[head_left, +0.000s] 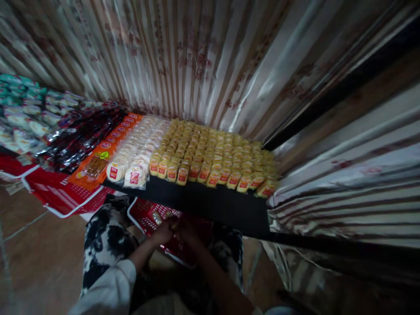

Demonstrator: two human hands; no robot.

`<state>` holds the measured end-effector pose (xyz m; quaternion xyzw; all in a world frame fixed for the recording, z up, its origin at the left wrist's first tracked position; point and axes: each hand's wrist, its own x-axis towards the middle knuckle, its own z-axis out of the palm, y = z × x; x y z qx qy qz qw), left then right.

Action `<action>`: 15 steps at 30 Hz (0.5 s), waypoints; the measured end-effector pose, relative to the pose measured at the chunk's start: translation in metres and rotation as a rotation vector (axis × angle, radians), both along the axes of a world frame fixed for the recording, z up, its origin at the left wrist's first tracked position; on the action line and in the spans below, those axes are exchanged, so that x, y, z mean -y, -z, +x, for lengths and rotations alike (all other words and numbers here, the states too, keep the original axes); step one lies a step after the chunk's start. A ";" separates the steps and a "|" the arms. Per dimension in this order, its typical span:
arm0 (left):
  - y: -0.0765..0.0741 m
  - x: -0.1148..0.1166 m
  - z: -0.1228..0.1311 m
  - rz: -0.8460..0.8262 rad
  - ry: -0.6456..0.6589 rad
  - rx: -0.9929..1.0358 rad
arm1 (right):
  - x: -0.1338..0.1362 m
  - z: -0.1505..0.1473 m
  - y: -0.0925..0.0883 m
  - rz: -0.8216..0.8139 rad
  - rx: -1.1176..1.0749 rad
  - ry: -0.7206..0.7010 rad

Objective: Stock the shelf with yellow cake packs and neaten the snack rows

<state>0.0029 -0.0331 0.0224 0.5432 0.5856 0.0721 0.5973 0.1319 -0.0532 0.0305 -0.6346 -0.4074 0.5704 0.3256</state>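
My left hand (165,230) and my right hand (186,230) meet over a red plastic basket (144,214) between my knees. Both look closed, fingers drawn together. What they hold, if anything, is too dark and small to make out. A few small wrapped packets (157,217) lie in the basket beside my left hand. Just beyond my hands, rows of yellow wrapped snack packets (213,157) with red labels stand on a black shelf (210,205). White round packaged snacks (135,175) stand to their left.
An orange pack of brown sticks (95,164), dark shiny packets (85,135) and green and white packets (22,94) continue leftward. Another red basket (62,188) sits below them. A striped curtain (197,57) hangs behind, with a dark bar (328,94) slanting at right.
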 end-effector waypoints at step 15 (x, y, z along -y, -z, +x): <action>-0.098 0.033 -0.005 0.197 -0.126 0.256 | 0.029 0.043 -0.042 0.178 -0.073 0.236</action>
